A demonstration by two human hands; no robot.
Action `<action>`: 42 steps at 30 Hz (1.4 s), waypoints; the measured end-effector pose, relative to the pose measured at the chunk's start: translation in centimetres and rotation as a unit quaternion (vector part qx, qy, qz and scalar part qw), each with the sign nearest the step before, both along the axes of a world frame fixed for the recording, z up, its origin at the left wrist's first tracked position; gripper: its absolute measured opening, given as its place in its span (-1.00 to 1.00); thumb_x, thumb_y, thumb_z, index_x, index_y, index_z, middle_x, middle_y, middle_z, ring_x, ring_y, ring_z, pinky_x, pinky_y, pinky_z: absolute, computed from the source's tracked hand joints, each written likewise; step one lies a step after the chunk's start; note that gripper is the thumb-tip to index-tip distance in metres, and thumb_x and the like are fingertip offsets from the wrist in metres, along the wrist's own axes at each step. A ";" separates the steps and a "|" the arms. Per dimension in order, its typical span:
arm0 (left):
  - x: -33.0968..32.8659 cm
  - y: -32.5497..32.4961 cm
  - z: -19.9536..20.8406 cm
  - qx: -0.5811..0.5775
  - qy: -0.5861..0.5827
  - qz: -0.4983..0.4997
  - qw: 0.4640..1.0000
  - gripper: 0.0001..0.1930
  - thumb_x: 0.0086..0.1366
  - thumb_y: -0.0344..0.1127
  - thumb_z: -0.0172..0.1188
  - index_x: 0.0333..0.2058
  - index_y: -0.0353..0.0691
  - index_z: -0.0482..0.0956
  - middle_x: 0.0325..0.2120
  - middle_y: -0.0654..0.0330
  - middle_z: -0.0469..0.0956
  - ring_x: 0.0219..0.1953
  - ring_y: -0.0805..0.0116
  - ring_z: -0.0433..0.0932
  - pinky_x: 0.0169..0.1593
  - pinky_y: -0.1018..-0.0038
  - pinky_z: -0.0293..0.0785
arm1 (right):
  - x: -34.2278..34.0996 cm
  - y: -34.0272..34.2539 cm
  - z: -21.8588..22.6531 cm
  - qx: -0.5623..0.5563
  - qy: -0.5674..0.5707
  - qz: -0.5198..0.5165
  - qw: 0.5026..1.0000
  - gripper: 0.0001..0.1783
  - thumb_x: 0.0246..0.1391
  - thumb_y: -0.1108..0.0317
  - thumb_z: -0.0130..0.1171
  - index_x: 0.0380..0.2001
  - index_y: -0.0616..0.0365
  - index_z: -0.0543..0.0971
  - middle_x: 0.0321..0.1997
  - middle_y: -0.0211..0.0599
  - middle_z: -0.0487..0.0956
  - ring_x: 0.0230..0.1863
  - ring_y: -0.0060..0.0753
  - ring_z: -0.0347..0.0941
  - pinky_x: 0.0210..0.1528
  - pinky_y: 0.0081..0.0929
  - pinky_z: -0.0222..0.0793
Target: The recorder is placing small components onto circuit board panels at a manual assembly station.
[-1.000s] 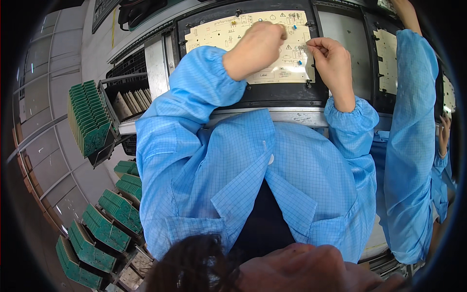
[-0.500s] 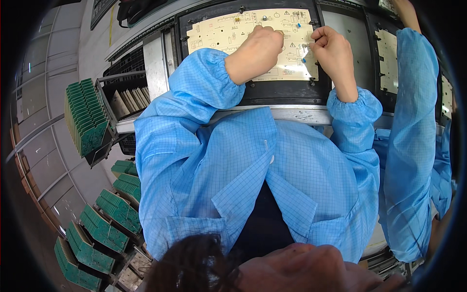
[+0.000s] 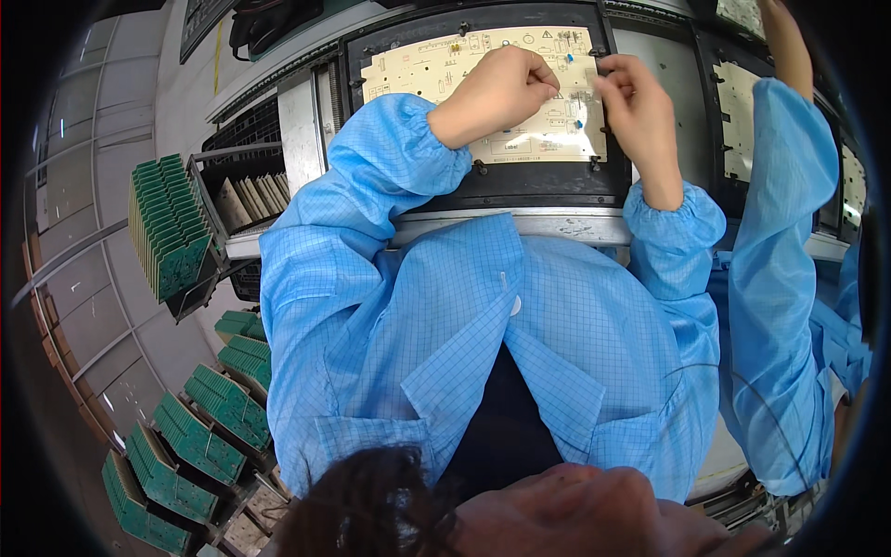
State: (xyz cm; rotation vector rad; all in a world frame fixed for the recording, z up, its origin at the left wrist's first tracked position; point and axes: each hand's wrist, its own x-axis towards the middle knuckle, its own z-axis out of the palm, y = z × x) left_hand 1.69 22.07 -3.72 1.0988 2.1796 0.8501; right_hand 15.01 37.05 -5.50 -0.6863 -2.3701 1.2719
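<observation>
A cream circuit board (image 3: 408, 76) with printed markings lies in a black frame (image 3: 548, 188) in front of me. Over the middle of the board is my left hand (image 3: 497, 93), thumb and fingertips pinched together; anything between them is too small to make out. My right hand (image 3: 642, 110) hovers at the board's right edge with curled fingers, and whatever it holds cannot be made out. Small blue components (image 3: 578, 124) stand on the board's right part, and a yellow component (image 3: 456, 48) stands near its far edge.
On the left, a rack holds upright green circuit boards (image 3: 172, 223), with several more stacks of green boards (image 3: 227, 404) below. A metal rail (image 3: 566, 226) runs along the near edge. At right, a co-worker's blue sleeve (image 3: 780, 278) reaches toward another framed board (image 3: 740, 121).
My left hand has shifted slightly right and nearer, its pinched fingertips now toward the board's right part. My right hand stays by the right edge, its fingers slightly turned. The co-worker's arm has moved.
</observation>
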 end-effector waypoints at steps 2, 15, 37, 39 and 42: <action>0.1 0.5 -0.4 0.003 -0.025 0.006 1.000 -0.81 0.22 -0.34 0.24 -0.26 -0.33 0.67 -0.49 0.18 0.63 -0.43 0.46 0.59 -0.31 0.53 0.53 | 0.5 0.7 -1.0 -0.029 0.049 -0.051 0.997 -0.81 0.16 0.40 0.20 -0.17 0.19 0.58 -0.44 -0.38 0.59 -0.40 -0.60 0.47 -0.30 -0.63 0.38; 0.9 2.4 -1.1 0.024 0.048 -0.008 0.999 -0.84 0.08 -0.42 0.22 -0.40 -0.39 0.67 -0.52 0.03 0.65 -0.45 0.26 0.64 -0.29 0.42 0.56 | 1.5 1.4 -1.4 -0.014 0.121 -0.117 0.986 -0.84 0.21 0.38 0.17 -0.20 0.23 0.60 -0.37 -0.45 0.59 -0.35 -0.71 0.44 -0.27 -0.72 0.36; 0.8 -5.3 3.5 0.058 0.258 0.048 0.963 -0.65 0.15 -0.52 0.04 -0.06 -0.41 0.51 -0.15 -0.22 0.55 -0.03 -0.16 0.49 0.07 0.11 0.38 | 2.4 2.4 -0.6 -0.041 0.170 -0.145 0.974 -0.83 0.22 0.43 0.12 -0.15 0.22 0.57 -0.34 -0.36 0.59 -0.28 -0.62 0.50 -0.25 -0.66 0.38; -1.1 -11.9 1.8 -0.032 0.353 0.136 0.925 -0.60 0.09 -0.56 -0.02 -0.05 -0.36 0.53 -0.10 -0.18 0.53 -0.02 -0.20 0.45 0.11 0.06 0.32 | 3.1 2.5 -1.1 -0.047 0.193 -0.147 0.969 -0.84 0.22 0.45 0.12 -0.15 0.25 0.56 -0.32 -0.35 0.58 -0.26 -0.60 0.50 -0.22 -0.66 0.37; -0.5 -18.6 -0.3 -0.240 0.261 0.261 0.898 -0.60 0.13 -0.56 -0.10 -0.05 -0.41 0.53 -0.13 -0.26 0.53 -0.02 -0.22 0.46 0.11 0.09 0.33 | 5.2 0.5 -0.3 -0.089 0.224 -0.129 0.962 -0.86 0.24 0.50 0.08 -0.16 0.30 0.52 -0.30 -0.34 0.56 -0.25 -0.57 0.48 -0.17 -0.65 0.36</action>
